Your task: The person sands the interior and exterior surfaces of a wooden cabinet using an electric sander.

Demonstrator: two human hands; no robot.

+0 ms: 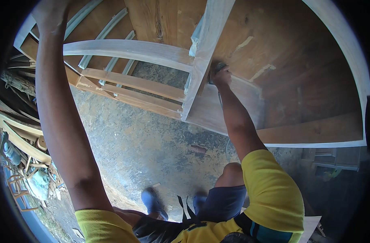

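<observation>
My right hand [222,77] is closed on a dark power sander [220,66] inside the right compartment of a large wooden cabinet frame [201,60]. It works in the corner beside the upright divider, against a pale, dusty panel [243,95]. A thin cord or hose [220,100] trails down along my forearm. The tool is small in view and partly covered by my fingers. My left hand [51,14] reaches to the top left, near the outer edge of the frame. Its fingers are cut off by the view's edge, so their grip does not show.
Wooden slats [132,83] and a curved rail [128,48] span the left section. Scrap wood [21,85] and curved pieces are heaped at the left. Below lies a stained concrete floor [132,129], with a reddish-brown piece [199,149] on it. My blue shoes [150,198] stand there.
</observation>
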